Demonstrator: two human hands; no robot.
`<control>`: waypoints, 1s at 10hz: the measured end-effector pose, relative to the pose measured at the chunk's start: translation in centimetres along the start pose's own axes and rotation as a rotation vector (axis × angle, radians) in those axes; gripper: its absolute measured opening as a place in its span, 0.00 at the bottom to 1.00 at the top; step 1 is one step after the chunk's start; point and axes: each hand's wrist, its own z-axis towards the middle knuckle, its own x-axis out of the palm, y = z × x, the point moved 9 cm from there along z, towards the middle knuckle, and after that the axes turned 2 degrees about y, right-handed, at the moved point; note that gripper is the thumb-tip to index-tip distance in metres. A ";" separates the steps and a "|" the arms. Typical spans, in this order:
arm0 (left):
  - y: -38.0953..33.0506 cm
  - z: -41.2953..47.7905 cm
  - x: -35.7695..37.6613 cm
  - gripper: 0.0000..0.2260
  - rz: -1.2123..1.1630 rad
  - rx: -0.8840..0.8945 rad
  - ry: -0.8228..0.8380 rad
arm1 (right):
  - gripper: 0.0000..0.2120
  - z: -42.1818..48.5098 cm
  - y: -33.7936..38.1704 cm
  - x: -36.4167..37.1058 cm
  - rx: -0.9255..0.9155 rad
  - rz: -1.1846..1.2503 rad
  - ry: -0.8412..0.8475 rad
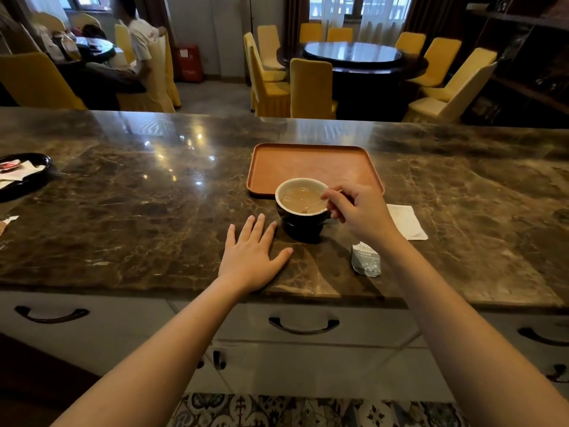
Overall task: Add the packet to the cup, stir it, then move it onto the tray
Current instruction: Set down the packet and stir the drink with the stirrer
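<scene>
A dark cup (303,224) with a white inside stands on the marble counter, just in front of the orange tray (311,163). It holds a light brown milky drink. My right hand (360,211) hovers at the cup's right rim, fingers pinched on a thin clear stirrer (318,204) that dips into the drink. My left hand (251,254) lies flat on the counter left of the cup, fingers spread, holding nothing. A pale green packet (366,260), torn and crumpled, lies on the counter under my right wrist.
A white napkin (406,221) lies right of the cup. A black dish (23,175) with packets sits at the far left. The counter's front edge (184,292) runs above drawers. Yellow chairs, round tables and seated people fill the room beyond.
</scene>
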 end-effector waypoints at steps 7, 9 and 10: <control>-0.1 -0.1 0.0 0.32 -0.006 -0.003 0.001 | 0.08 -0.1 -0.8 -0.9 0.065 0.076 0.009; -0.1 -0.2 -0.1 0.32 -0.007 -0.005 0.001 | 0.08 0.5 -1.3 -2.2 0.057 0.004 -0.052; -0.1 -0.1 -0.1 0.32 -0.005 -0.002 0.001 | 0.08 1.0 -1.4 -2.3 0.055 -0.019 -0.103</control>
